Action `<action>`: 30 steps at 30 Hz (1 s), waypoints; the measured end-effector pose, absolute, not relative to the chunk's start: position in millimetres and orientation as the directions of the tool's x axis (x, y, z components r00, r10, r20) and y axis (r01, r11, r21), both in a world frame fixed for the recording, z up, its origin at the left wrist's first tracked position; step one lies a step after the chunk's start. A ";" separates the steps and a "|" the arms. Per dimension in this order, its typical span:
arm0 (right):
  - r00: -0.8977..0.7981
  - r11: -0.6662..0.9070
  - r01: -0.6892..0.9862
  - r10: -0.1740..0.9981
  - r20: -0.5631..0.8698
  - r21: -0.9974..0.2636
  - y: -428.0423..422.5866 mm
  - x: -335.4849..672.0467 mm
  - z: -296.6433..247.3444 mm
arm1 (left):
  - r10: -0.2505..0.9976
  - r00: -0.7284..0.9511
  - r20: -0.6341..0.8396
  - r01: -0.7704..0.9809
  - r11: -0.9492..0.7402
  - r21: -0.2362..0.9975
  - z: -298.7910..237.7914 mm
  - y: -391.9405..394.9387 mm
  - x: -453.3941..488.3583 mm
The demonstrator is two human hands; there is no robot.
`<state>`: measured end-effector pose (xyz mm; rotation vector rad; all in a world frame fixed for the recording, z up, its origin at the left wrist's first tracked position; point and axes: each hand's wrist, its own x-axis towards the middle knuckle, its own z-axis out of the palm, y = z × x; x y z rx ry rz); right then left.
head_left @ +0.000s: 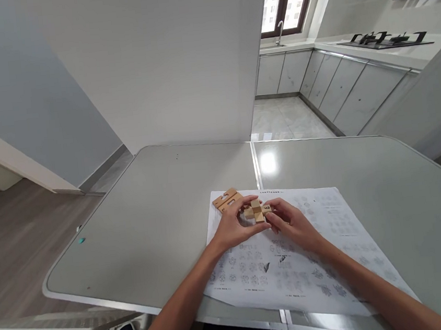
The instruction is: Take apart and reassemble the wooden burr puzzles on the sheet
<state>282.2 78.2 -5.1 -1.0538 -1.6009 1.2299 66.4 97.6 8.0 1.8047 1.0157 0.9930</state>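
Plainly, you have a cross-shaped wooden burr puzzle [258, 215] between both hands, over the far left part of a printed diagram sheet [289, 262].
Your left hand [232, 225] holds it from the left between thumb and fingers, while your right hand [292, 223] pinches the end marked 3. Just beyond your left fingers, notched wooden pieces [223, 201] lie side by side at the sheet's far left corner, one marked 2; the sheet lies across the grey bench [133, 232].
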 end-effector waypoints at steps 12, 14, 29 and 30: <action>-0.197 0.246 0.180 0.958 0.210 -0.952 74.3 282.1 -7.4 | 0.875 0.391 0.286 0.274 -0.408 0.871 11.0 101.0 72.8; -0.203 0.296 0.211 0.946 0.254 -0.932 73.5 282.0 -6.2 | 0.873 0.395 0.286 0.287 -0.413 0.864 12.9 100.6 72.3; -0.286 0.629 0.385 0.777 0.561 -0.675 68.0 282.3 -2.0 | 0.868 0.467 0.170 0.210 -0.295 0.932 20.8 104.2 67.8; -0.308 0.652 0.368 0.758 0.575 -0.663 67.9 282.3 -1.6 | 0.862 0.483 0.152 0.179 -0.267 0.947 19.6 104.8 67.0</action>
